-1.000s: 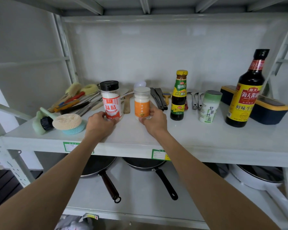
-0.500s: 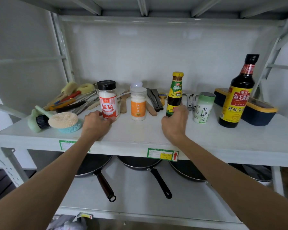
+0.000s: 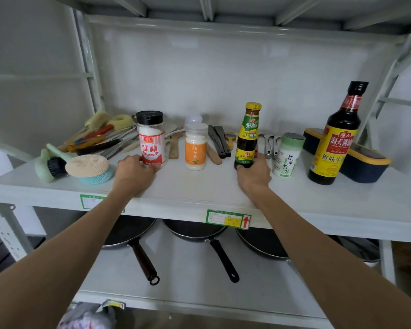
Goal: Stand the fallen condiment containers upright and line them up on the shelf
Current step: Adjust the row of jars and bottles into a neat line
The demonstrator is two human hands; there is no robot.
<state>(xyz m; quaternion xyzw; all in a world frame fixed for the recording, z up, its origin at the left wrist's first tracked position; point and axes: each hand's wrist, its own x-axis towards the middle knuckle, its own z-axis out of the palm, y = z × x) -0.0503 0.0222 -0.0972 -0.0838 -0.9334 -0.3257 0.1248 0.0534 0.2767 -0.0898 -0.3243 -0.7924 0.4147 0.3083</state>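
Five condiment containers stand upright in a row on the white shelf (image 3: pixel 199 188). From the left: a black-capped jar with a red label (image 3: pixel 151 138), a white jar with an orange label (image 3: pixel 196 146), a small dark sauce bottle with a yellow cap (image 3: pixel 248 134), a pale green salt shaker (image 3: pixel 287 155), and a tall soy sauce bottle (image 3: pixel 337 136). My left hand (image 3: pixel 134 173) grips the base of the red-label jar. My right hand (image 3: pixel 254 173) holds the base of the small sauce bottle.
Scrubbing pads and a green brush (image 3: pixel 81 166) lie at the shelf's left, with a pile of utensils (image 3: pixel 100 138) behind. Spatulas and tongs lie behind the jars. A dark box with a yellow rim (image 3: pixel 363 162) sits at the right. Frying pans (image 3: pixel 195 231) rest on the lower shelf.
My right hand left the orange-label jar and moved right onto the small sauce bottle. My left hand stayed on the red-label jar.
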